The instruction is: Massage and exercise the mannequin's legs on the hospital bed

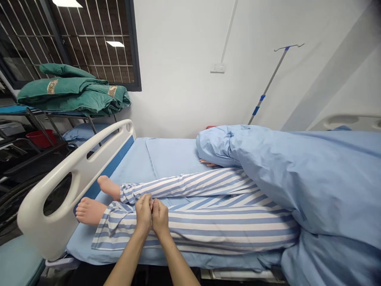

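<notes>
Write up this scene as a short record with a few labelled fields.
Left hand: fingers gathered on the striped trousers
Right hand: beside the left hand, on the same trouser leg
Nearby: bare manikin feet
Bed end: white footboard
Cover: blue quilt over the upper body
Wall side: IV pole
Far left: green folded bedding on a rack

The trousers (190, 224) carry blue and white stripes. The bed sheet (175, 155) and quilt (297, 178) are plain light blue. The folded blanket (68, 93) is teal green with gold-patterned bands. The bed rail (74, 159) is white.
</notes>
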Tool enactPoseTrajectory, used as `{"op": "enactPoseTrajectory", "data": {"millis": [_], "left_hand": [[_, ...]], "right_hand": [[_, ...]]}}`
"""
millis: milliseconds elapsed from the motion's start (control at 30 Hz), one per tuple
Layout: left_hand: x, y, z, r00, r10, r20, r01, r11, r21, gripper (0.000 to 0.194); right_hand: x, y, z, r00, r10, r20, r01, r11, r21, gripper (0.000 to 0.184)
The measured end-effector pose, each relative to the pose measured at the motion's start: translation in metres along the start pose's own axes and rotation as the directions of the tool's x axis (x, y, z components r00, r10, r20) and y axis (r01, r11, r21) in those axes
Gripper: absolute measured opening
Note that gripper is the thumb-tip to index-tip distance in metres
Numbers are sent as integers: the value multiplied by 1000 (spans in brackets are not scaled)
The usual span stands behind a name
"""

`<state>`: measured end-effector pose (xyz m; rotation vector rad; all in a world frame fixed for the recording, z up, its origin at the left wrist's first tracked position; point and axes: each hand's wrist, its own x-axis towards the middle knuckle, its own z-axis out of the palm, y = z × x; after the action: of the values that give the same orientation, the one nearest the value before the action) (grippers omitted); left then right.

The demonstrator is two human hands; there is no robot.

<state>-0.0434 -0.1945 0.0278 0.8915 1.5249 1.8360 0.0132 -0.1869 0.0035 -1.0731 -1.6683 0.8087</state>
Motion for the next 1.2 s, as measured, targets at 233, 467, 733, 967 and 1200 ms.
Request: {"op": "enactPoseTrajectory", "data": {"millis": [233, 467, 733, 967, 1200], "left_hand": [[-2, -36, -6, 989, 81, 125, -113, 953, 281, 30], [-2, -41, -6, 986, 118, 120, -148, 948, 283, 33], [-4, -44, -7, 985, 104, 137, -139, 952, 274, 32], [-6, -30, 2, 981, 88, 170, -129, 959, 250, 33], [-19, 10, 37, 994, 28, 110, -34, 998, 47, 33]], "right_hand": [[0, 1, 0, 997, 45, -61, -38, 994, 98, 39], [6, -16, -15, 1000, -12, -22, 8, 988, -153, 40], [-3, -9, -22, 995, -87, 44, 97, 937, -336, 41], [-5, 8, -18, 1000, -10, -16, 8, 996, -93, 42], [5, 14, -26, 989, 76, -125, -55, 984, 168, 45]]}}
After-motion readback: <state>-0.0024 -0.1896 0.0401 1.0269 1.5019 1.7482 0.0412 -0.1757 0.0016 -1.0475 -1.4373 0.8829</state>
